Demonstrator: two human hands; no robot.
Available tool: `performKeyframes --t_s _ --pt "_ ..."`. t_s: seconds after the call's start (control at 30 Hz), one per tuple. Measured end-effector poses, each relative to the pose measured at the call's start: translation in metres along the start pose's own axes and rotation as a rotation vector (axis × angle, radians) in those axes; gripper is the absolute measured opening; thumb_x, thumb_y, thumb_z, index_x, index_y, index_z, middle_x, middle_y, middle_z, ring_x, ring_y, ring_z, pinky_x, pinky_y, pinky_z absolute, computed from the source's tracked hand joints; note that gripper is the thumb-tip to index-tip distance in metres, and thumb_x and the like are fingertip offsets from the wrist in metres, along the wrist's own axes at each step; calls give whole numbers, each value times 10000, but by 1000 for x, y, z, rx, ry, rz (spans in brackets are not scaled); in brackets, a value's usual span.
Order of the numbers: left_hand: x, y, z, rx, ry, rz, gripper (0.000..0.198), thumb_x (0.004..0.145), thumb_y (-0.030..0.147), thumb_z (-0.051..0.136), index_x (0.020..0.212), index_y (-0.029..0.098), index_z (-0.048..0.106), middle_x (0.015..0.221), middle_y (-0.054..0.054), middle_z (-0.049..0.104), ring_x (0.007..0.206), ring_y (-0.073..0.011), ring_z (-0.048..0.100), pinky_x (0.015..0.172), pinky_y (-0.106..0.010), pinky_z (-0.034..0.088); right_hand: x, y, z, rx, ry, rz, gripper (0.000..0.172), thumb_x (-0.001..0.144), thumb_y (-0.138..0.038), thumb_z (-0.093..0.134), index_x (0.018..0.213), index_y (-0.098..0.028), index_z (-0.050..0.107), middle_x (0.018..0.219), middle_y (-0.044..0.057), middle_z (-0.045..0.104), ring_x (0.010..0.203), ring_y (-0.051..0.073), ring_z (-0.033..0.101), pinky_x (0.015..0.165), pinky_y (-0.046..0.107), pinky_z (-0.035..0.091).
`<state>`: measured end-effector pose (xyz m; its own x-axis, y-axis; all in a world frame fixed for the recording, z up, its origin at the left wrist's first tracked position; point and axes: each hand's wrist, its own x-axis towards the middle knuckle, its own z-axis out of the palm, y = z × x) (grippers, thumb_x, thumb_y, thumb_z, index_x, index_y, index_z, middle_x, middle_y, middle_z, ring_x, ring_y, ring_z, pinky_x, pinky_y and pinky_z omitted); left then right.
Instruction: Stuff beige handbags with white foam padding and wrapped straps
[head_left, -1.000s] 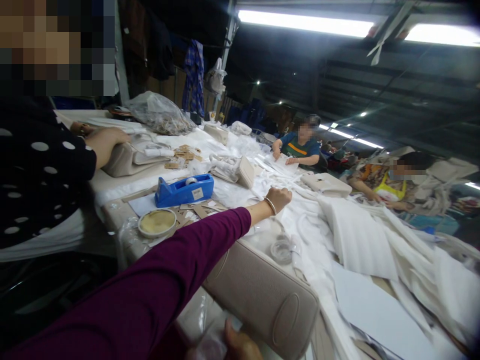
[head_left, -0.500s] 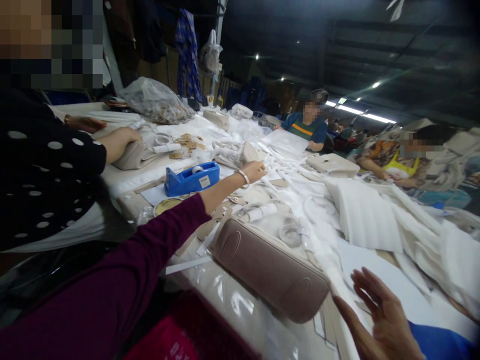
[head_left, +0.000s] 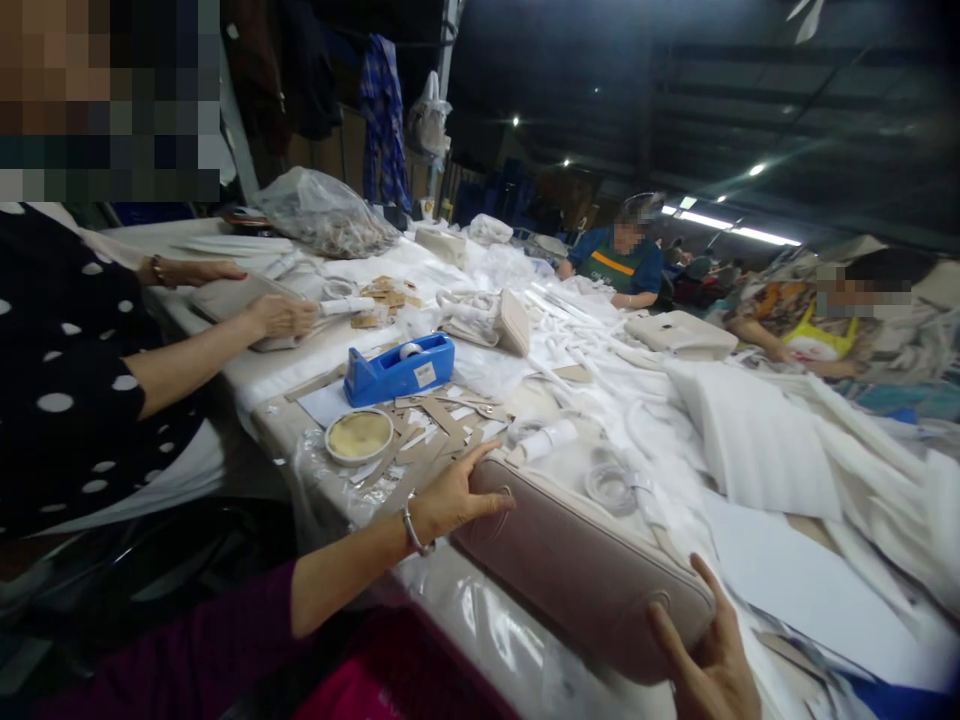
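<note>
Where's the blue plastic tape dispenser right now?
In the head view, the blue plastic tape dispenser sits left of centre, just beyond the round, white-rimmed yellow dish and farther off than the person's bare left hand.

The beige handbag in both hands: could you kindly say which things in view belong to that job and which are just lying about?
Seemingly in the job:
beige handbag
left hand and right hand at its ends

Apparently lying about:
blue tape dispenser
round dish
</note>
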<state>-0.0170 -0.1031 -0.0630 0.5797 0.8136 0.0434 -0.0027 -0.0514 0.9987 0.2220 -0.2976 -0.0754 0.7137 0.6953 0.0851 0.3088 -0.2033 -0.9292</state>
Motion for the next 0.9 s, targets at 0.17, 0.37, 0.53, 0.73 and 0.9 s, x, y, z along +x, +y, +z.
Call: performKeyframes --t_s 0.17,0.37,0.53,0.73,0.9 --pt "-1 -19 14 -186 58 21 836 663 413 770 1370 140 417 1277 -120 577 1141 -279 553 1001 -383 434 -10 -6 16 -90 161 19 770 765 -540 582 1426 -228 341 1344 54 519 1240 303 457 1044 428 359" --pt "4 -24 21 -177 88 11 793 689 366 758 1377 191 406 1407 -80 464 1266 -245 458 1059 -336 387 -9 -8 30 -17 212 56 737 779 -551 554 1411 -232 353 1413 57 443 1286 298 393 1078 423 296" --pt "12 -6 12 -251 -52 -164 769 639 342 776 1326 244 444 1183 -38 606 1008 -209 603 842 -293 510 3 -9 20 147 81 109 733 738 -517 627 1378 -251 388 1349 63 508 1226 297 459 1060 438 311" --pt "14 -5 6 -87 -55 -118 674 612 412 759 1209 230 504 1078 -50 585 981 -234 569 863 -353 483 16 -7 2 117 -27 176 736 664 -537 686 1295 -226 471 1230 76 591 1152 324 513 975 427 401" --pt "16 -4 3 4 -58 -8 641 547 427 792 1087 185 544 1151 -76 526 1079 -247 499 938 -357 423 20 -13 -5 -2 -45 112 718 617 -570 700 1225 -237 511 1191 66 593 1087 320 540 930 411 426"
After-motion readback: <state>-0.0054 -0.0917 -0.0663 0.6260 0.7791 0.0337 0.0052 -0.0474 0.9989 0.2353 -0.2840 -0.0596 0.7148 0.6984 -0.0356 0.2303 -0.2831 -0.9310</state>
